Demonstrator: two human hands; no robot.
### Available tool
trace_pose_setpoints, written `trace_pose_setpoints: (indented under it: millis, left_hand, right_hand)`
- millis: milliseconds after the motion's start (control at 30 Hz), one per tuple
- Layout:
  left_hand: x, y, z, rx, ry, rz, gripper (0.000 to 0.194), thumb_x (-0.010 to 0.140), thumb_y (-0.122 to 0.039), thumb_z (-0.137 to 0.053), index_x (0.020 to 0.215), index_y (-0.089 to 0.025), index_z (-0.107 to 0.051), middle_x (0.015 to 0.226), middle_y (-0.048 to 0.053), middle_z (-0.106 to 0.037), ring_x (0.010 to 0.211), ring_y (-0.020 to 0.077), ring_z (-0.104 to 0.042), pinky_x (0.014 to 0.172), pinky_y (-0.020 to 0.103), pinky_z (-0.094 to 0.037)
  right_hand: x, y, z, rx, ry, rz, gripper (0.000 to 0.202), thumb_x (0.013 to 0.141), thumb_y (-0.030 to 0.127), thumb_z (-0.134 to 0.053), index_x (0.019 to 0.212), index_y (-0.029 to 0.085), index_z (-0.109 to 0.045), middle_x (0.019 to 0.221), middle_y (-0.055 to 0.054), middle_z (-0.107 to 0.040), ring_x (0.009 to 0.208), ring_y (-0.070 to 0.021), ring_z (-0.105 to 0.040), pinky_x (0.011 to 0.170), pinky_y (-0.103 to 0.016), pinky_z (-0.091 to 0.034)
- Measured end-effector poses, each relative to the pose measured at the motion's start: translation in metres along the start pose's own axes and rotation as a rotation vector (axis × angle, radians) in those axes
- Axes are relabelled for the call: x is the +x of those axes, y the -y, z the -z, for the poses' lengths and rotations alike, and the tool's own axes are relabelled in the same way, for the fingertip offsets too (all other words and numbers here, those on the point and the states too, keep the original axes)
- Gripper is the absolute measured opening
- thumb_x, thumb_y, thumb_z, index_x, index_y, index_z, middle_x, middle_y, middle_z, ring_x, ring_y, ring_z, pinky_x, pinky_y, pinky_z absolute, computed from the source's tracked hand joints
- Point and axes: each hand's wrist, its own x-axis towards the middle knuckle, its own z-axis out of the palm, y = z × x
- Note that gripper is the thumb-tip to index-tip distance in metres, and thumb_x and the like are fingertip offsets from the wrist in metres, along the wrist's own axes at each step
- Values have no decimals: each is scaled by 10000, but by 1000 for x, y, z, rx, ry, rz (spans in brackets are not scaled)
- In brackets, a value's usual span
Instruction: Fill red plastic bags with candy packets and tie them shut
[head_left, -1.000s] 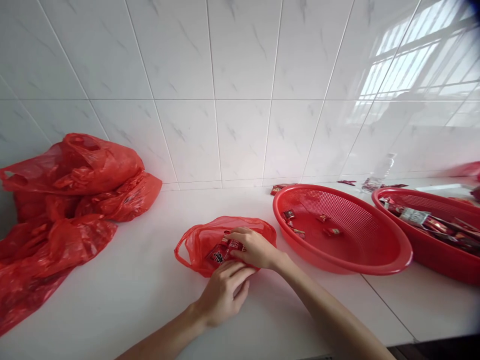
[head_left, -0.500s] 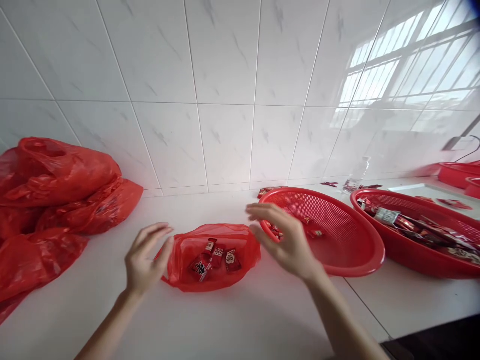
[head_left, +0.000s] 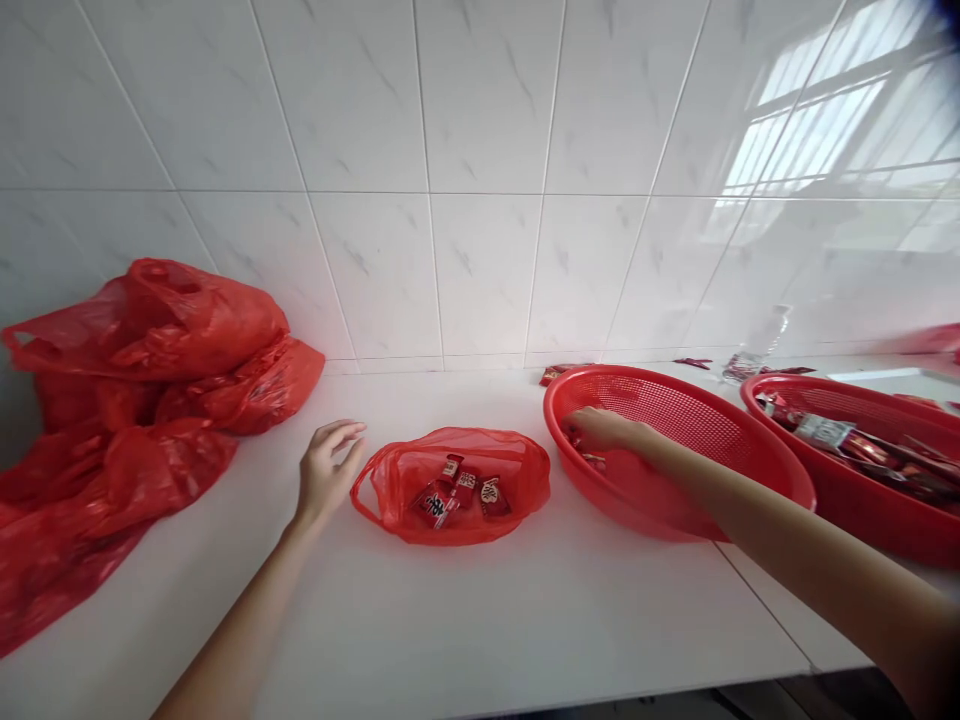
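Note:
A red plastic bag lies with its mouth open on the white tabletop, with several small red snack packets inside. To its left, my left hand is raised with nothing in it, thumb and fingers apart, not touching the bag. My right hand reaches into a red perforated plastic basket. Its fingers curl down over small red packets at the basket's left side; the fingertips are partly hidden, so what they pinch is unclear.
A heap of red plastic bags lies at the left by the tiled wall. At the right stands a second red basket filled with mixed packets. A clear bottle and a few loose packets lie along the wall.
My right hand has moved from beside the bag's right edge into the basket and closed down among the packets. My left hand stays by the bag's left side. The view has shifted left.

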Motion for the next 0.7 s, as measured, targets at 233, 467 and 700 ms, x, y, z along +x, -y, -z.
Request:
trace_pose_setpoints:
  millis: [233,467,700]
  left_hand:
    - [-4,1,-7,1,81,-30,291,846,-367,-625,1045,-168,-701,1171,92,-611,932,182,-658,966,412,-548]
    - [-7,-4,-8,-22,91,-37,276,850,-349,-625,1043,-166,-699,1152,91,-617,911,176,-659,959,403,-552]
    - [-6,0,-8,-45,80,-31,257,840,-339,-627,1034,-189,-704,1152,82,-624,919,183,-664,960,413,-553]
  right_hand:
    - [0,-5,-6,26,-22,49,227,633,-29,-579,549,179,-542,554,-11,-529,479,-83,-375,484,-278,-202]
    - [-6,0,-8,33,-67,72,207,707,16,-566,579,179,-555,561,-10,-536,469,-72,-353,490,-289,-189]
    - [-2,0,2,-82,-136,-13,207,683,158,-676,528,182,-540,566,-10,-557,503,-110,-426,500,-273,-236]
